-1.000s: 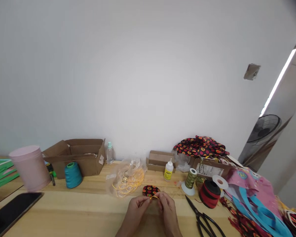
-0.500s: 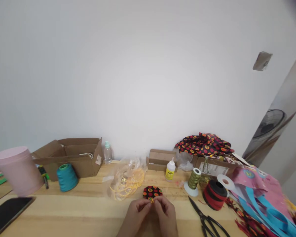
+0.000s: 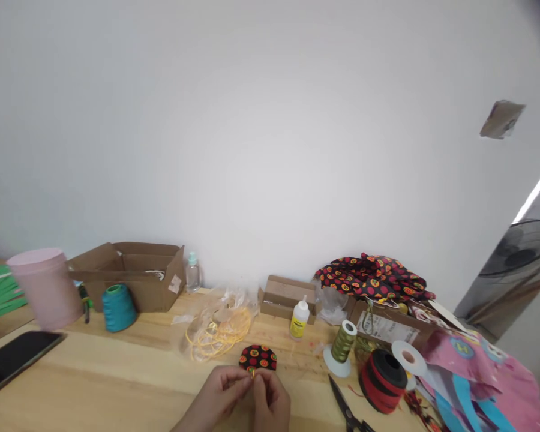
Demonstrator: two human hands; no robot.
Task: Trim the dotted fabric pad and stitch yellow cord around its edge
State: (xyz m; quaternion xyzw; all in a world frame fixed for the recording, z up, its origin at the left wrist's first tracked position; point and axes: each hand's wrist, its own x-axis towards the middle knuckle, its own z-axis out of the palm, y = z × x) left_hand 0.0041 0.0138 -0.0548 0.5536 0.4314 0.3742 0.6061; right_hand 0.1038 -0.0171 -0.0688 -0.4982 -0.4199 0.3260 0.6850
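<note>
Low in the head view, my left hand (image 3: 218, 399) and my right hand (image 3: 270, 403) meet fingertip to fingertip above the wooden table (image 3: 117, 384). Together they pinch a small yellow cord loop (image 3: 252, 373). Just beyond the fingertips lies a round black fabric patch with orange dots (image 3: 258, 357). A clear bag of yellow cord rings (image 3: 218, 327) sits a little further back on the left.
Pink cup (image 3: 47, 289), teal thread cone (image 3: 117, 308), open cardboard box (image 3: 130, 273) and black phone (image 3: 13, 360) lie left. Glue bottle (image 3: 299, 318), gold thread spool (image 3: 341, 347), red ribbon roll (image 3: 382, 372), scissors (image 3: 348, 411), patterned fabric (image 3: 371, 275) and pink-blue paper (image 3: 481, 375) crowd the right.
The view has swung slightly, shifting everything left. My hands have drawn closer together and the yellow cord, stretched between them a second ago, is now bunched at the fingertips.
</note>
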